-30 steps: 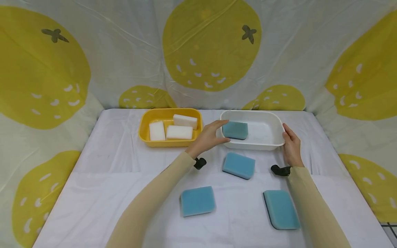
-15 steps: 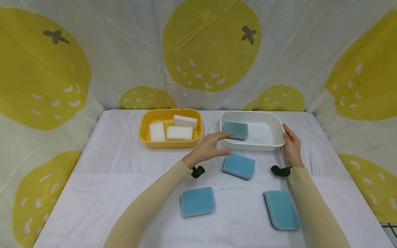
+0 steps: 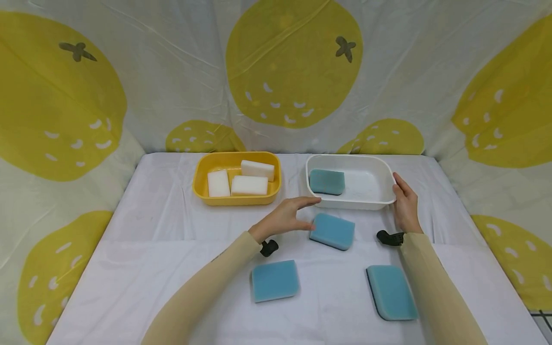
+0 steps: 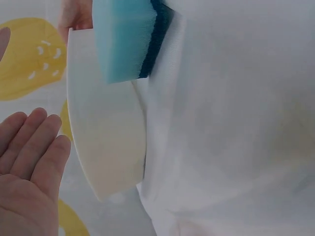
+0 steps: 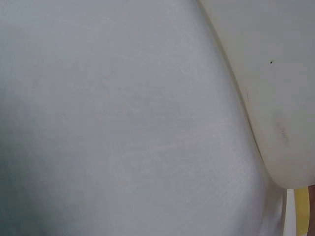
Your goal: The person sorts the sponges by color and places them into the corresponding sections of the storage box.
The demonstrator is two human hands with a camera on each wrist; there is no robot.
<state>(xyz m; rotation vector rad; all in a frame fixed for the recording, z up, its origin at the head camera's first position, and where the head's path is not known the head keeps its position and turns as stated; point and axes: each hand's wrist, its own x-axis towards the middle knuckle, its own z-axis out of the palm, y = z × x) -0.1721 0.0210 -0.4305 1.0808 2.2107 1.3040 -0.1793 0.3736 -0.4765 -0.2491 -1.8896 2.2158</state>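
Note:
My left hand point(image 3: 282, 218) is held open, thumb and fingers apart, at the left end of a blue sponge point(image 3: 333, 232) lying in front of the white tub point(image 3: 366, 204). In the left wrist view, that sponge point(image 4: 123, 42) shows a dark scouring layer, and my left fingers point(image 4: 44, 152) are straight and hold nothing. My right hand point(image 3: 406, 203) grips the tub's right end, thumb by the rim. One teal sponge point(image 3: 327, 182) lies inside the tub at its left. The right wrist view shows mostly white cloth and the tub's side point(image 5: 275, 88).
Left of the white tub stands a yellow tub point(image 3: 236, 201) with white sponge blocks point(image 3: 249, 185) inside. Two more blue sponges lie nearer the front, a left one point(image 3: 275, 281) and a right one point(image 3: 391, 292) beside the right forearm. A lemon-print curtain point(image 3: 172, 76) hangs behind the white-covered table point(image 3: 142, 268).
My left hand has moved from the left end of the white tub down towards me, to the blue sponge in front. My right hand has stayed on the tub.

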